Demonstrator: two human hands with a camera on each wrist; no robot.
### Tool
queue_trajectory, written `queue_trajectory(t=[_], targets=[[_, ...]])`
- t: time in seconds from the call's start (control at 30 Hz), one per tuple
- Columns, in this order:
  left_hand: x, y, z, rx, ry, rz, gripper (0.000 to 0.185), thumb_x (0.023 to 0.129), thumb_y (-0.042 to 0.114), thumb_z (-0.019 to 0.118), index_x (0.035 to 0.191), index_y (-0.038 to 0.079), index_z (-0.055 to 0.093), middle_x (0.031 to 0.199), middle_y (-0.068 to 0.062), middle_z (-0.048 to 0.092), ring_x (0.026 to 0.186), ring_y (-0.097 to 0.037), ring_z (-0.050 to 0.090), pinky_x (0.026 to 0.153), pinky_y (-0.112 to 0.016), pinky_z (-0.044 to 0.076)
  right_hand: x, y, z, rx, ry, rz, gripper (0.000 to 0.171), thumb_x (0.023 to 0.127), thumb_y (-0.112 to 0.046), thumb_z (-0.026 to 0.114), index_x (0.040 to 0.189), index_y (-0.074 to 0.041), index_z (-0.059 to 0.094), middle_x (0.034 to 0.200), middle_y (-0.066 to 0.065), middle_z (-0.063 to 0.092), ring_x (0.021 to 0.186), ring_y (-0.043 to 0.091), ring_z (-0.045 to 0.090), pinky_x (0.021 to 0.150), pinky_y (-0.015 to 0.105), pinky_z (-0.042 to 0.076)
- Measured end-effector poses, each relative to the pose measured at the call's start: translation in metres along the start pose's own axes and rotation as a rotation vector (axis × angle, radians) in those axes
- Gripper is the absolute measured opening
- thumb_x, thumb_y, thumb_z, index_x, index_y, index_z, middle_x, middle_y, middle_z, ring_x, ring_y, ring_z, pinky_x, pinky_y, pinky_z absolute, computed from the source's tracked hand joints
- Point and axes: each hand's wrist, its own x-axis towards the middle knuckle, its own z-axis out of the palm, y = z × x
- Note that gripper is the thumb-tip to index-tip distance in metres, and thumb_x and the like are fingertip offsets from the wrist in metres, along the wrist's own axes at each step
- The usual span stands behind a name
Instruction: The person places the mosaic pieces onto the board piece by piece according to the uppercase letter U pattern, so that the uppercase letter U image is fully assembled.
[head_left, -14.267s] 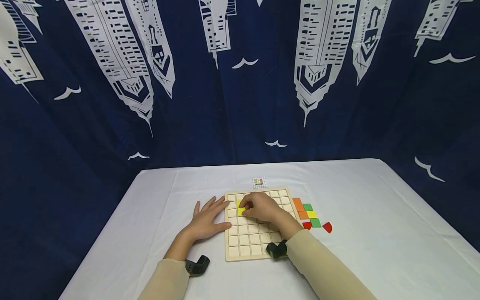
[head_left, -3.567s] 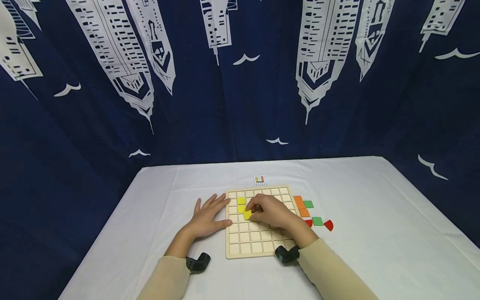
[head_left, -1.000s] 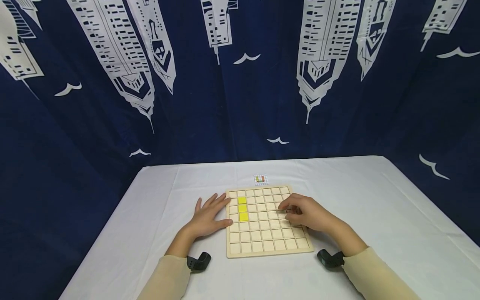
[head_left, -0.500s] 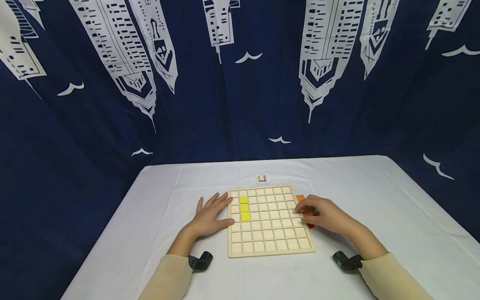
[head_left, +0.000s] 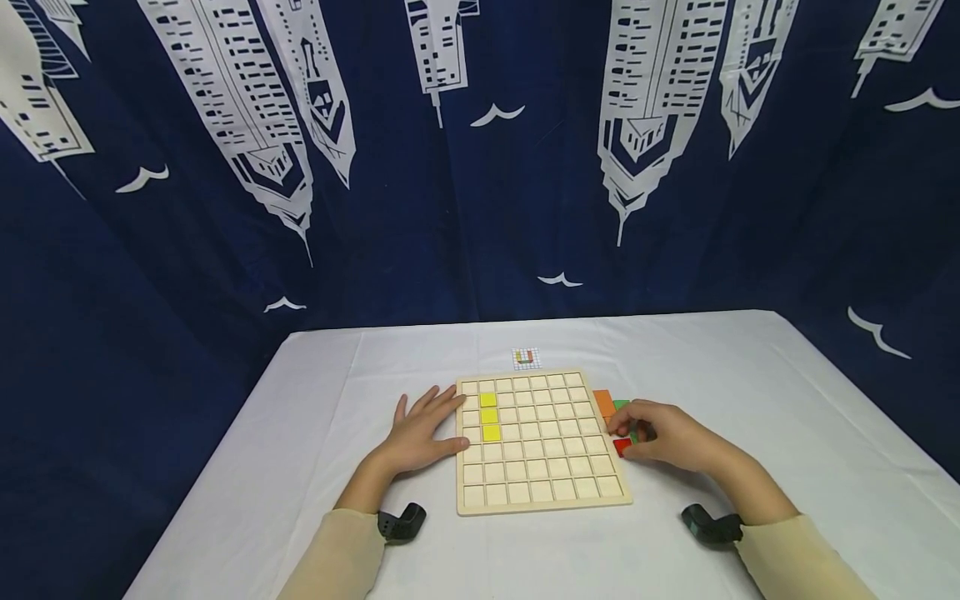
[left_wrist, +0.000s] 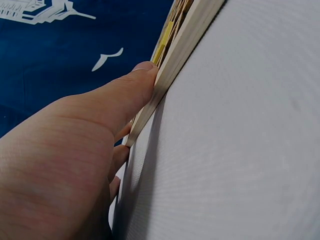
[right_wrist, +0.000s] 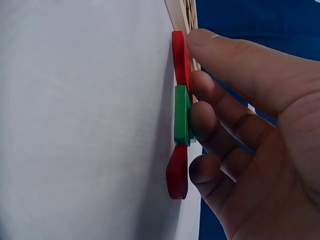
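A square wooden grid board (head_left: pixel 543 468) lies on the table, with a column of three yellow square tiles (head_left: pixel 489 416) set in its left part. My left hand (head_left: pixel 420 435) rests flat with fingers spread at the board's left edge; in the left wrist view its thumb (left_wrist: pixel 135 82) touches the wooden rim. Just off the board's right edge, my right hand (head_left: pixel 671 435) hovers over loose pieces, fingers bent loosely and apart. Below its thumb and fingers are a red piece (right_wrist: pixel 178 57), a green square tile (right_wrist: pixel 181 117) and a second red piece (right_wrist: pixel 177 175). Nothing shows pinched between them.
Orange tiles (head_left: pixel 603 403) and another green tile (head_left: pixel 621 404) lie beside the board, partly covered by the right hand. A small printed pattern card (head_left: pixel 526 358) lies behind the board. A dark blue curtain (head_left: pixel 465 208) hangs past the white table's (head_left: pixel 375 367) far edge.
A third yellow tile, pinched by my right hand earlier, now sits in the board below the other two. That hand has since moved right, off the board to the loose pieces. My left hand stays put.
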Motion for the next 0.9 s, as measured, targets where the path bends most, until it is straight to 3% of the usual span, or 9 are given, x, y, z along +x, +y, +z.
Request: queue_trajectory(t=[0.47, 0.9], targets=[[0.0005, -0.0012, 0.0006, 0.008, -0.002, -0.002, 0.074, 0.085, 0.055, 0.063, 0.148, 0.026, 0.037, 0.160, 0.005, 0.024, 0.151, -0.027, 0.013, 0.115, -0.064, -0.007, -0.0021, -0.0001, 0.0006, -0.041, -0.012, 0.000, 0.029, 0.077, -0.007, 0.077, 0.101, -0.018, 0.065, 0.092, -0.004, 0.061, 0.072, 0.005, 0.048, 0.062, 0.018, 0.044], [0.0013, -0.0022, 0.0018, 0.023, -0.006, -0.016, 0.075, 0.084, 0.057, 0.063, 0.149, 0.029, 0.036, 0.160, 0.007, 0.023, 0.151, -0.024, 0.011, 0.116, -0.062, -0.009, -0.0023, 0.0009, 0.0009, -0.050, -0.014, 0.015, 0.025, 0.078, -0.010, 0.077, 0.099, -0.019, 0.068, 0.087, -0.005, 0.060, 0.069, 0.002, 0.046, 0.059, 0.018, 0.042]])
